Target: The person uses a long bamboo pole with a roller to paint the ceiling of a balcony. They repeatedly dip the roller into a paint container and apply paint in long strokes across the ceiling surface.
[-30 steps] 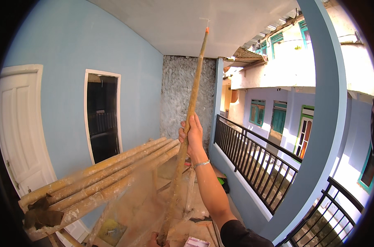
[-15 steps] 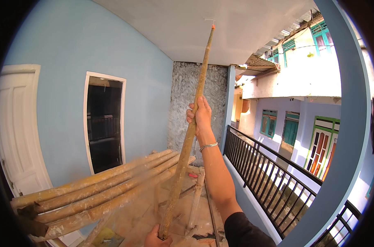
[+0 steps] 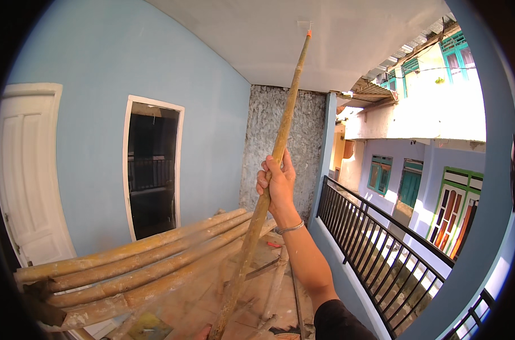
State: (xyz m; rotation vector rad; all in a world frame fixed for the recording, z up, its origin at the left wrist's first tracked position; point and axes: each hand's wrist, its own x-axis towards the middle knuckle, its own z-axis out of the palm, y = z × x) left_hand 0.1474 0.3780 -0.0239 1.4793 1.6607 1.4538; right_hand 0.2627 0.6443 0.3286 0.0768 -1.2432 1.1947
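A long bamboo pole (image 3: 286, 126) slants up from the lower edge to the ceiling (image 3: 251, 37). My right hand (image 3: 278, 184) is wrapped round it near mid-length, with a bracelet at the wrist. Low down, only a sliver of my left hand (image 3: 202, 333) shows against the pole's lower end; the rest is cut off by the frame edge. At the pole's far tip is an orange piece (image 3: 309, 33) with a thin, pale fitting, maybe a small paint roller, at the ceiling; it is too small to make out fully.
Several thick bamboo poles (image 3: 155, 249) lie side by side at the lower left, above a cluttered floor. A black railing (image 3: 382, 243) and a blue post (image 3: 487, 170) stand on the right. A white door (image 3: 33, 170) and a dark window (image 3: 153, 170) are set in the blue wall.
My right hand has come lower in view, still gripping the pole. The pole's tip has shifted right and slightly up in the picture, and my left hand has dropped mostly out of view.
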